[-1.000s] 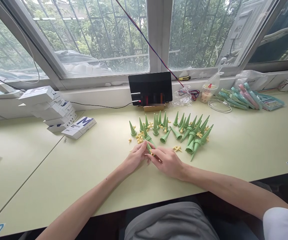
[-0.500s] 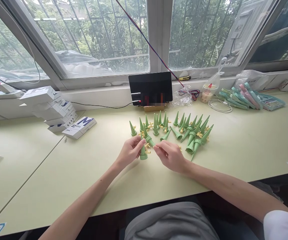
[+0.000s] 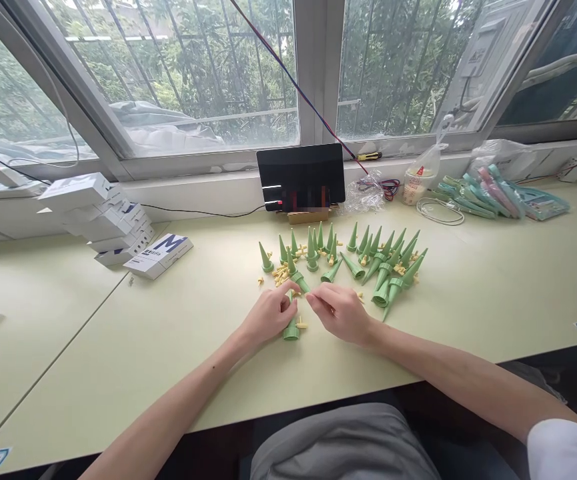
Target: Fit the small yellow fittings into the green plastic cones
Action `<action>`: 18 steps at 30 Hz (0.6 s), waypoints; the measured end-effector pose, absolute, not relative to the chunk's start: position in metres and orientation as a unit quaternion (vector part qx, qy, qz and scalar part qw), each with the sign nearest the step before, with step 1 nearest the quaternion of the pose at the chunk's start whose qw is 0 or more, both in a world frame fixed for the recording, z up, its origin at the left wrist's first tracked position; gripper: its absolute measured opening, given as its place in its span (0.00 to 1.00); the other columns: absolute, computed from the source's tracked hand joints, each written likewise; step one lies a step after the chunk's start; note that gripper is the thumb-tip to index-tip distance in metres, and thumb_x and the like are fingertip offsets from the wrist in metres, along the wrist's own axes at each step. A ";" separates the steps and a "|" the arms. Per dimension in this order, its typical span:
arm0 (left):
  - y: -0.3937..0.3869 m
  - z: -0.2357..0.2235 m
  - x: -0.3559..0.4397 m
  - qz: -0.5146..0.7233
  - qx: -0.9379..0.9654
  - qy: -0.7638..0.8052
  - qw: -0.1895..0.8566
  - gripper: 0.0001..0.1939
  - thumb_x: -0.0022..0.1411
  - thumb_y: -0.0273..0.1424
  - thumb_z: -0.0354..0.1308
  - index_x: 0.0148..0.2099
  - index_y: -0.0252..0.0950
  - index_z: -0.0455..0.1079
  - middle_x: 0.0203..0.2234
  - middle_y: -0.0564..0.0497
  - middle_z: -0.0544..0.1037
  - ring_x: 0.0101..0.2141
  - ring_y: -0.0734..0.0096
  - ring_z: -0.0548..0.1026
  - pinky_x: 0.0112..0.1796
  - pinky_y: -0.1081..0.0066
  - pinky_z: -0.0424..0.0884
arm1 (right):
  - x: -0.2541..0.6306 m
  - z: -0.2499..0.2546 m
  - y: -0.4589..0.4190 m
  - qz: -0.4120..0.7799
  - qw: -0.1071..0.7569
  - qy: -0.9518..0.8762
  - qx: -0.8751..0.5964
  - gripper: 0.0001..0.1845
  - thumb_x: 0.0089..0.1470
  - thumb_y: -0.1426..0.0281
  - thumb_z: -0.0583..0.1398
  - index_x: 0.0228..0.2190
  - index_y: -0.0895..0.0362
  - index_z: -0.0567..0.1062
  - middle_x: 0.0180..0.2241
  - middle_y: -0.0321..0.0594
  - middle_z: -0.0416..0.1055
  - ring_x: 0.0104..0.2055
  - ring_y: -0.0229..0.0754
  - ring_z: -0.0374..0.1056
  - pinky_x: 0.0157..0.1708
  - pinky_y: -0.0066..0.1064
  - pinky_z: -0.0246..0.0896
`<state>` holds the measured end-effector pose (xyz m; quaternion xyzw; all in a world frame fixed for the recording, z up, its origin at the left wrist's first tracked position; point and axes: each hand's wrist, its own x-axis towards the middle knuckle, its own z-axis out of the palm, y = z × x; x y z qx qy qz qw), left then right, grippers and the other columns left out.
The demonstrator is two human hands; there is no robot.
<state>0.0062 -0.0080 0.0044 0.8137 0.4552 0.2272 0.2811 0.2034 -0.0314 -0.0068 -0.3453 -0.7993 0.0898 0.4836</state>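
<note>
On the pale table (image 3: 128,347), one green cone (image 3: 291,332) bears its yellow piece (image 3: 301,325); loose yellow ones (image 3: 281,273) are left. The left hand (image 3: 267,315) half-curls beside it, grip unclear; the right hand (image 3: 341,313) pinches narrowly, contents hidden.

From my end I see open tabletop (image 3: 493,280) right of centre and a bare lane left of centre. Mid-frame, crowded green cones (image 3: 311,263) and scattered yellow pieces (image 3: 281,273) bar my way. Behind them a black screen (image 3: 301,177) blocks upper centre; stacked white boxes (image 3: 105,230) obstruct the left, around mid-height.
</note>
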 end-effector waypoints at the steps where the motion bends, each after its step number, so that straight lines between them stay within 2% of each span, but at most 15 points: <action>1: -0.008 0.004 0.006 0.226 0.814 0.457 0.277 0.07 0.64 0.29 0.49 0.43 0.38 0.65 0.13 0.64 0.59 0.17 0.77 0.55 0.25 0.75 0.55 | 0.203 -0.007 -0.031 0.089 0.481 -0.801 -0.346 0.17 0.67 0.70 0.53 0.24 0.56 0.65 0.20 0.32 0.58 0.22 0.34 0.51 0.23 0.27 0.47; 8: -0.008 -0.001 0.008 0.250 0.801 0.486 0.243 0.09 0.61 0.24 0.47 0.40 0.38 0.66 0.12 0.64 0.54 0.17 0.76 0.51 0.24 0.75 0.53 | 0.204 -0.010 -0.031 0.095 0.469 -0.804 -0.352 0.17 0.66 0.70 0.53 0.24 0.56 0.65 0.21 0.33 0.59 0.23 0.34 0.53 0.24 0.27 0.47; 13: -0.007 0.000 0.008 0.298 0.786 0.483 0.243 0.07 0.66 0.31 0.48 0.40 0.38 0.67 0.12 0.63 0.55 0.16 0.77 0.52 0.23 0.75 0.56 | 0.204 -0.010 -0.031 0.106 0.461 -0.806 -0.356 0.17 0.66 0.70 0.53 0.24 0.56 0.65 0.21 0.33 0.59 0.23 0.34 0.53 0.24 0.27 0.47; 18: 0.004 0.018 -0.006 0.410 0.726 0.520 0.186 0.07 0.64 0.35 0.53 0.39 0.37 0.69 0.13 0.62 0.61 0.15 0.78 0.59 0.23 0.76 0.59 | 0.205 -0.008 -0.031 0.109 0.459 -0.805 -0.359 0.18 0.66 0.70 0.53 0.23 0.56 0.64 0.21 0.33 0.59 0.23 0.34 0.53 0.24 0.27 0.46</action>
